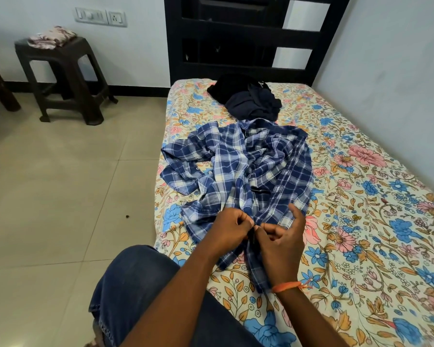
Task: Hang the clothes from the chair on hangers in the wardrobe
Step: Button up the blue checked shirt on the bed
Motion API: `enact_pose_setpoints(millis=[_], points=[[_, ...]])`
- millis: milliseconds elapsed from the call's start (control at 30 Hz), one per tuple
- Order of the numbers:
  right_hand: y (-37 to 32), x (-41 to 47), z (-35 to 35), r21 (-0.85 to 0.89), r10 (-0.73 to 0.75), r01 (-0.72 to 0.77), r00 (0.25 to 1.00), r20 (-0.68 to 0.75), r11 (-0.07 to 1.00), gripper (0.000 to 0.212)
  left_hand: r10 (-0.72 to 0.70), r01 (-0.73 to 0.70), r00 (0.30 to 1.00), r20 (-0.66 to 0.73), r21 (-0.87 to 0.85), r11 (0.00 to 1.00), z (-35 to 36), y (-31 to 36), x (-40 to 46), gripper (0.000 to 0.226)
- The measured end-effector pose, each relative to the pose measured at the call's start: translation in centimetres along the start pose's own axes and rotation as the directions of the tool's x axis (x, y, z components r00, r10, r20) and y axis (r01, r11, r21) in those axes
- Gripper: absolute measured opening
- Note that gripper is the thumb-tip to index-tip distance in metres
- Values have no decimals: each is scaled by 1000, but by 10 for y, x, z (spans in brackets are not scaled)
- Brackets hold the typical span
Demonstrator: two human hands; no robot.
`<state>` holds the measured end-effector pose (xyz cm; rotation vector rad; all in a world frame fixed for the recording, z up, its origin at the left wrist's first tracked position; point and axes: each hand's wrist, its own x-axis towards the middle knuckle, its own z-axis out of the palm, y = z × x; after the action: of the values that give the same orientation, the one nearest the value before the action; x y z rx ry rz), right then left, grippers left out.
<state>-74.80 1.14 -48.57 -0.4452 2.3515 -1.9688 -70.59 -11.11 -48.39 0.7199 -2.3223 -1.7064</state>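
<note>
Blue-checked shirt [241,171] lies crumpled across the middle of the floral bed [361,221], its near hem pinched by curled fingers of both the left hand [229,227] and right hand [283,236], while dark clothes [248,98] sit heaped near the bed's head edge.

A blue-and-white checked shirt [238,171] lies rumpled and spread open on the bed [361,221], nearer its left edge than its right, one sleeve trailing toward the left edge and the near hem bunched. Beyond it, toward the head end, a heap of dark clothes [248,98] sits crumpled, touching the shirt's far side.
</note>
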Motion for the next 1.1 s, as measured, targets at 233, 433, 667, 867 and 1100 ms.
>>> enact_pose_setpoints(millis=[233, 433, 667, 867, 1100], points=[[3, 8, 2, 195, 227, -223, 974, 0, 955, 60, -34, 30, 998, -49, -78, 996, 0, -4, 2, 18], [0, 10, -2, 237, 212, -216, 976, 45, 947, 64, -23, 21, 1000, -18, -65, 998, 0, -7, 4, 19], [3, 10, -1, 95, 113, -115, 993, 22, 989, 68, -44, 44, 999, 7, -72, 996, -2, -5, 1, 27], [8, 11, 2, 22, 57, -57, 998, -20, 998, 60, -18, 17, 1000, -14, -55, 998, -1, 3, -3, 23], [9, 9, 3, 76, 91, -91, 996, 0, 993, 59, 11, -1, 995, -95, 106, 994, 1, 4, -2, 21]])
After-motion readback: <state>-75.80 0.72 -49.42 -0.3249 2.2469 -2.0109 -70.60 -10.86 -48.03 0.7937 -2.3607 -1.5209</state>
